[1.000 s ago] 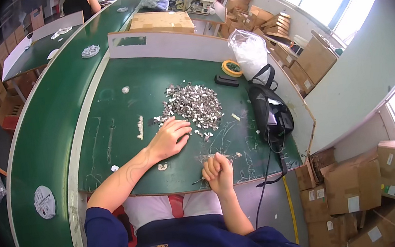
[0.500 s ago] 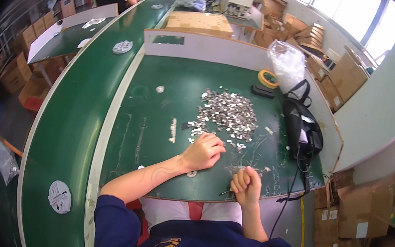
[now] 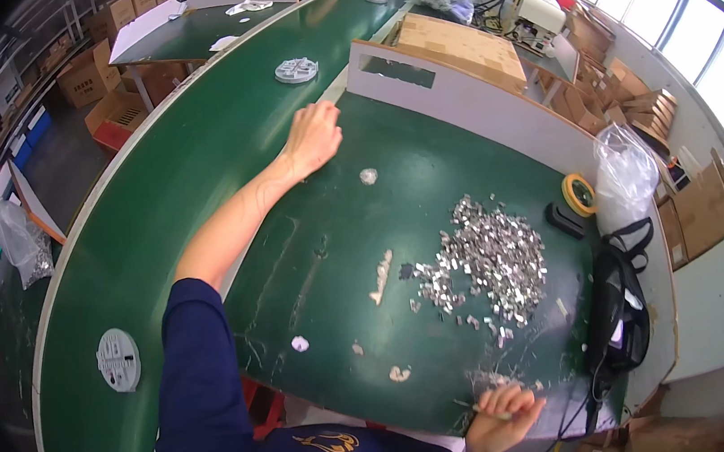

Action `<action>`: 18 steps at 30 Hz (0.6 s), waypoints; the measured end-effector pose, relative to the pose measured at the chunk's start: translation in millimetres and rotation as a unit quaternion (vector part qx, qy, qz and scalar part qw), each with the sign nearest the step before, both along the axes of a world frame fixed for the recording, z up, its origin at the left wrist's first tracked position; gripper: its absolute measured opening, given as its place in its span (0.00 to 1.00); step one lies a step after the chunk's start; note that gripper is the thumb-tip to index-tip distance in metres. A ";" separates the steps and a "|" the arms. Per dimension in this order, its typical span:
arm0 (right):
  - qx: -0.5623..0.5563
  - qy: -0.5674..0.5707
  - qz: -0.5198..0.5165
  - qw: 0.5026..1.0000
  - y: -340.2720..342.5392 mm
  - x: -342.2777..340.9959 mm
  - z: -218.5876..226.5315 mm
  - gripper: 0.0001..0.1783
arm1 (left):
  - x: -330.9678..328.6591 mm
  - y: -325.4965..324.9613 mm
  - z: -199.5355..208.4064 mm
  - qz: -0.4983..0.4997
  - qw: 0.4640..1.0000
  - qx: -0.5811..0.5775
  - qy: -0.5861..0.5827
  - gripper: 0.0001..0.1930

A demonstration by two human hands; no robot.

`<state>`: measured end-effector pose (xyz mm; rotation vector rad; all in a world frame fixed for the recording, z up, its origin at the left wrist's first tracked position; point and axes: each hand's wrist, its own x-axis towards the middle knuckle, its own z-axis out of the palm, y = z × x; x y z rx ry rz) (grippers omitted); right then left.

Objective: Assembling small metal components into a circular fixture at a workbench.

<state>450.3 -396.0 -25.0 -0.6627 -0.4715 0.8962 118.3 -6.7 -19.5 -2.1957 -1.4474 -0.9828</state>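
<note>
My left hand (image 3: 315, 137) reaches out over the far left corner of the green table (image 3: 295, 270), by the conveyor's edge. Its fingers are curled together, and whatever they may hold is hidden. Just beyond it, a round light-grey plastic part (image 3: 297, 70) lies on the green conveyor belt (image 3: 191, 157). My right hand (image 3: 501, 417) is at the table's near edge with its fingers curled. A thin piece (image 3: 465, 405) shows beside its fingers, too small to name. A heap of small shiny metal pieces (image 3: 497, 259) lies on the table's right half.
Another round grey part (image 3: 118, 360) lies on the belt at left. Along the table's right side are a yellow tape roll (image 3: 579, 195), a dark block (image 3: 566, 221), a clear plastic bag (image 3: 625, 176) and a black bag (image 3: 618, 307). A low partition (image 3: 475, 117) borders the far side.
My left hand has moved from beside the metal heap to the far left, near the conveyor. My right hand stays low at the near edge. The view has swung left.
</note>
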 end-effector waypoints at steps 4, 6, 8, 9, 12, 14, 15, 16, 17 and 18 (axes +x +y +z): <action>0.079 -0.055 0.069 0.993 -4.4 31.1 -23.3 0.25 | -50.0 85.2 -22.2 0.159 0.979 -0.129 -0.019 0.21; 0.190 -0.082 0.253 0.945 -10.2 53.2 -38.8 0.24 | -56.6 119.6 -28.9 0.193 0.974 -0.121 -0.009 0.24; 0.158 -0.057 0.216 0.962 -24.3 52.4 -47.8 0.26 | -55.5 145.9 -29.8 0.209 0.970 -0.125 -0.002 0.26; 0.129 -0.035 0.182 0.974 -28.8 48.2 -47.5 0.27 | -51.0 155.4 -22.8 0.201 0.966 -0.165 0.005 0.28; 0.089 -0.009 0.148 0.985 -29.9 38.2 -41.7 0.28 | -53.5 188.3 -31.7 0.214 0.963 -0.166 0.004 0.29; 0.077 -0.015 0.122 0.989 -23.1 29.2 -31.3 0.26 | -46.3 202.4 -38.3 0.221 0.967 -0.127 -0.005 0.29; 0.072 -0.018 0.110 0.991 -19.0 25.1 -24.9 0.25 | -45.7 202.9 -35.3 0.250 0.957 -0.145 -0.002 0.26; 0.067 -0.020 0.099 0.993 -15.2 21.0 -17.6 0.24 | -46.4 200.4 -29.7 0.280 0.946 -0.161 0.002 0.23; 0.062 -0.023 0.088 0.994 -9.8 17.1 -11.4 0.23 | -46.6 196.1 -24.7 0.310 0.934 -0.178 0.006 0.20; 0.055 -0.024 0.078 0.995 -6.2 13.3 -4.6 0.23 | -47.8 191.2 -23.4 0.313 0.932 -0.183 0.009 0.20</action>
